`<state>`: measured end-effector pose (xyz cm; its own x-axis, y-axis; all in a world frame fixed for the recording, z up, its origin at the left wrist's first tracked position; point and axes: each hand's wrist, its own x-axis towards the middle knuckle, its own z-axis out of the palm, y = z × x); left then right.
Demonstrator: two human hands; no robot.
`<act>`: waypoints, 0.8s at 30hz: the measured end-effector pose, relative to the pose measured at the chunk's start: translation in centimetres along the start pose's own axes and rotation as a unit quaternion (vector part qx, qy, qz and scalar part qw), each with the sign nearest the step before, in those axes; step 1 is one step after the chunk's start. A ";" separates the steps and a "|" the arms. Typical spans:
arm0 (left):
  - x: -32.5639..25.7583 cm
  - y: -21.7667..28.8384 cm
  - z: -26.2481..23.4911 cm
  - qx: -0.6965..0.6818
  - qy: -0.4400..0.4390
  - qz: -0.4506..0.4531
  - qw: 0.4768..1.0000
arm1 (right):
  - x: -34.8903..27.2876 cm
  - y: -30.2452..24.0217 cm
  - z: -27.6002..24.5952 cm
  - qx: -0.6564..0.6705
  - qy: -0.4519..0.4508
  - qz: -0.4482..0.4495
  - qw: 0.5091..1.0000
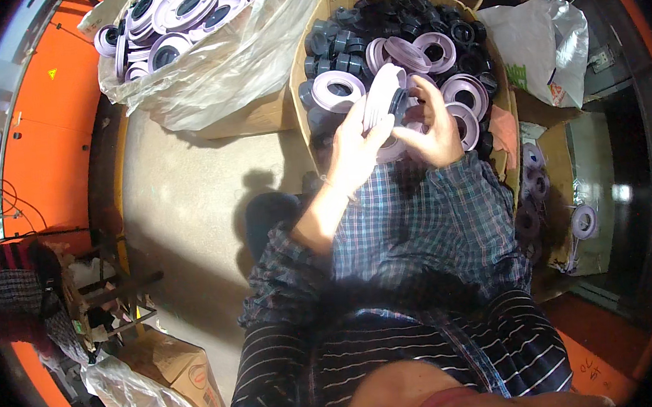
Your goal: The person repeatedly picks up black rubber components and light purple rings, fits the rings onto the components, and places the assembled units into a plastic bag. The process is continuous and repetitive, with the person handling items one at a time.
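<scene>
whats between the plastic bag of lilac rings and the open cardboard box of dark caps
Head view: nothing separate sits between them. The clear plastic bag of lilac rings bulges against the open cardboard box of dark caps, with a closed cardboard box under the bag.

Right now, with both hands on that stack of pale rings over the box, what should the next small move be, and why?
Probably press the dark part home with the right hand while the left hand steadies the stack. Both hands meet on the stack over the box, and the right fingers curl round its dark end, so seating looks unfinished, though the joint itself is hidden.

The concrete floor (pixel 185 192) bears a cardboard box (pixel 300 66) of rings and a plastic bag (pixel 236 64).
</scene>
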<state>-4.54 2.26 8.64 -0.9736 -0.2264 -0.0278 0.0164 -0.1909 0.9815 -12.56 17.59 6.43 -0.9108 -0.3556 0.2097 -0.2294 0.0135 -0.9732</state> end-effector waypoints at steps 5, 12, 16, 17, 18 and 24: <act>-1.0 0.6 0.6 0.158 -0.078 0.122 0.977 | -0.2 0.8 -0.2 0.259 -0.012 0.229 0.938; 0.3 -0.3 0.1 -0.175 0.029 0.035 0.983 | 0.8 1.3 -2.6 0.009 0.005 0.142 0.990; 1.0 -1.7 -1.0 -0.328 0.046 -0.054 0.942 | 0.6 1.2 -2.3 0.194 -0.059 0.298 0.933; 1.2 -2.0 -1.4 -0.272 0.097 -0.070 0.955 | 0.8 1.0 -1.9 0.163 -0.031 0.303 0.938; 1.2 -2.2 -1.5 -0.258 0.145 -0.040 0.954 | 1.2 0.6 -1.5 0.137 -0.010 0.311 0.940; 1.4 -2.1 -2.4 -0.184 0.258 0.021 0.948 | 11.9 -3.5 2.9 0.251 -0.080 0.105 0.959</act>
<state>-5.43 0.08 6.08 -0.7314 -0.6598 -0.1725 0.2231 -0.4706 0.8537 -21.60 10.62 12.05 -0.8450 -0.5341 0.0265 0.1836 -0.3363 -0.9237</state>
